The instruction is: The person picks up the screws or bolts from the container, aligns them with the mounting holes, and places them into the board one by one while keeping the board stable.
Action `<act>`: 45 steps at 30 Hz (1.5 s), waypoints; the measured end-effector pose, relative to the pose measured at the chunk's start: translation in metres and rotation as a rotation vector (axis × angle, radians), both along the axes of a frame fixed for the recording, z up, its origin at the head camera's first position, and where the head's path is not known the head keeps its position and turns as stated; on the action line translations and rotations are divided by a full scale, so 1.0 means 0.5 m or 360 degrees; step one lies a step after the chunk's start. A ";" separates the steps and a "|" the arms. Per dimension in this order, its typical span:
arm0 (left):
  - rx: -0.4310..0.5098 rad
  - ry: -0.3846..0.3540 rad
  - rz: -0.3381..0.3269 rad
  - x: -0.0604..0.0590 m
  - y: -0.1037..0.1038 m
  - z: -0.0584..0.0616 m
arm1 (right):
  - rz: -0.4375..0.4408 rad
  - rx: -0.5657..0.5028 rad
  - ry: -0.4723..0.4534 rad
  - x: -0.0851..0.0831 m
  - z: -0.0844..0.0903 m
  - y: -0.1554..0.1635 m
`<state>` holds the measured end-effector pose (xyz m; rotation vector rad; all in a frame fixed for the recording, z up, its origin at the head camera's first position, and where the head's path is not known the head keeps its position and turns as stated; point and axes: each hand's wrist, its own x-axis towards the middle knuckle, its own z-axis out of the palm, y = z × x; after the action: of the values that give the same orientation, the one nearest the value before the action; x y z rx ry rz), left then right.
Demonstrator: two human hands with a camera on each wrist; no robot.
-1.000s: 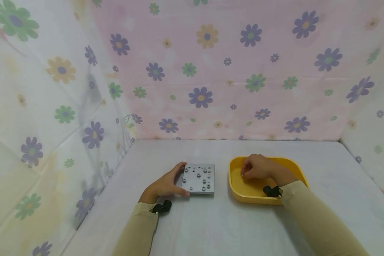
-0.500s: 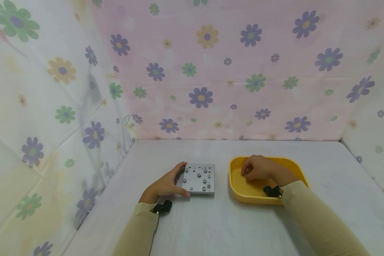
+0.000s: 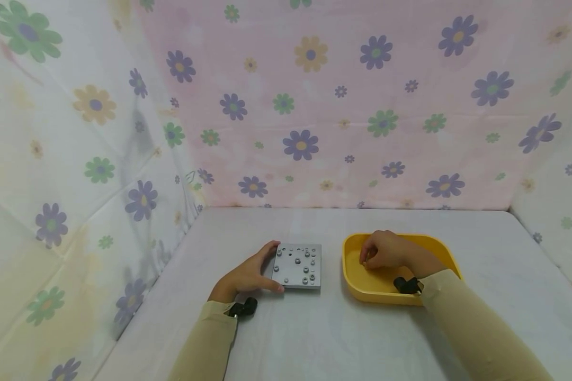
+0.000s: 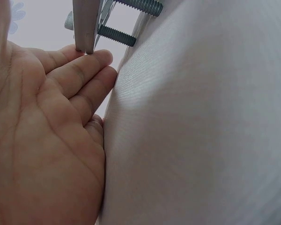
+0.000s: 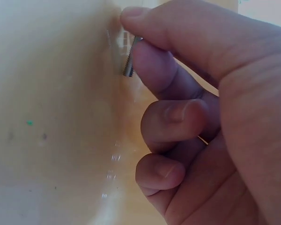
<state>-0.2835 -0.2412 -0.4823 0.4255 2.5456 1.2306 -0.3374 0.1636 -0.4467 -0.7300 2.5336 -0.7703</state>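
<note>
A square silver metal plate [image 3: 289, 272] with several small socket head screws and holes is on the table, left of centre. My left hand [image 3: 248, 272] grips it from the left, thumb at the near edge and fingers at the far edge. In the left wrist view, threaded screw shanks [image 4: 117, 35] stick out of the plate's underside, and the fingertips touch its edge. My right hand [image 3: 385, 250] is inside the yellow tray [image 3: 381, 298]. Thumb and index finger pinch a small threaded screw [image 5: 129, 64], its head hidden; the other fingers are curled.
The tray stands to the right of the plate on a white-covered table [image 3: 314, 338]. A flowered cloth [image 3: 329, 116] hangs behind and at both sides. Dark wrist cameras [image 3: 243, 307] are strapped at the beige sleeves.
The right hand's fingertips shift slightly within the tray, the small screw staying between them. The left hand and the plate keep their place.
</note>
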 end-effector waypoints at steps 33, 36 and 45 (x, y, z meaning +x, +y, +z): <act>0.0017 -0.0004 -0.0003 -0.001 -0.005 0.000 | -0.0048 -0.0148 0.0042 0.004 0.026 -0.006; 0.0034 -0.0001 -0.0016 -0.002 -0.005 -0.001 | -0.0050 -0.0170 0.0063 0.005 0.029 -0.007; 0.0063 -0.0022 -0.0032 -0.002 -0.004 -0.001 | -0.0039 -0.0240 0.0165 0.011 0.046 -0.014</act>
<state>-0.2845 -0.2429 -0.4828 0.4487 2.5033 1.2743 -0.3320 0.1568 -0.4239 -0.8085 2.6022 -0.9635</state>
